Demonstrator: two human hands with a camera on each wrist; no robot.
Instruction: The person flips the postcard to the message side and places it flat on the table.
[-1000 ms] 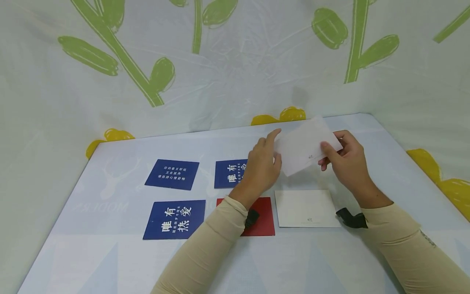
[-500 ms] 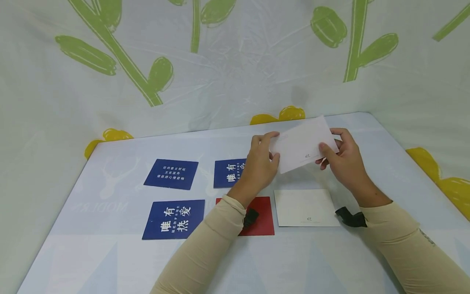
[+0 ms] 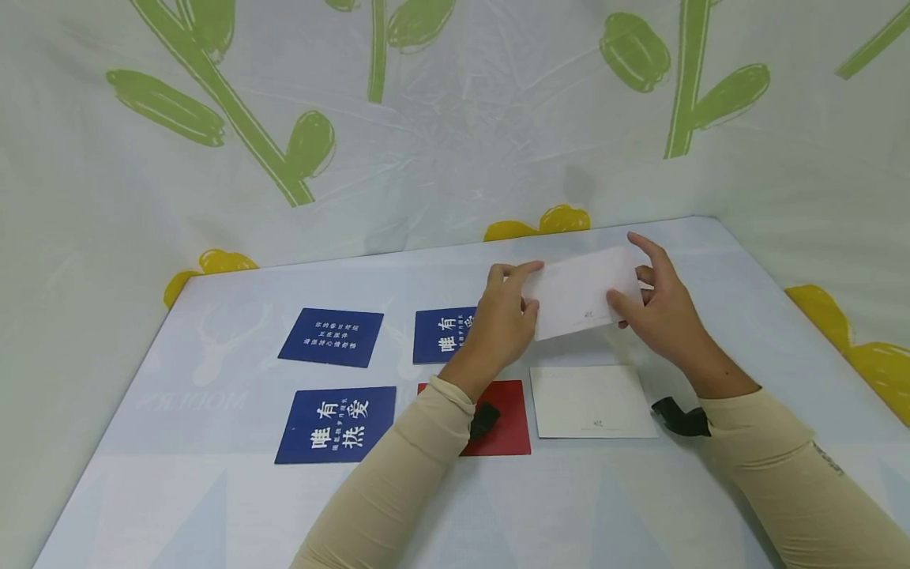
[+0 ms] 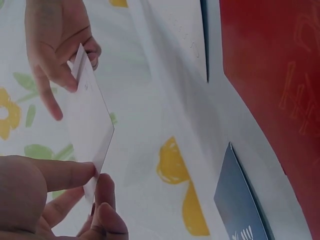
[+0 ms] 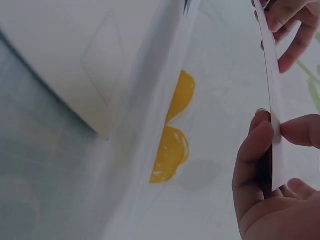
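Observation:
A thin white card (image 3: 579, 294) with a small printed mark near its lower edge is held up above the table between two hands. My left hand (image 3: 501, 324) pinches its left end, thumb and fingers on opposite faces, as the left wrist view shows. At the other end my right hand (image 3: 661, 316) pinches it, thumb on the near face and index finger raised off it. Below lies a cream card (image 3: 596, 403) with a similar mark. Beside that is a red card (image 3: 508, 419), partly covered by the left forearm. A blue card (image 3: 435, 336) sits partly behind the left hand.
Further left on the table (image 3: 178, 490) lie a blue card with small white lettering (image 3: 331, 337) and another with large white characters (image 3: 336, 425). A pale sheet with green stems and yellow flowers (image 3: 455, 142) hangs behind the table's far edge.
The white card has levelled out, its right end coming down and slightly left. My right index finger has lifted off the card. The cards on the table stay put.

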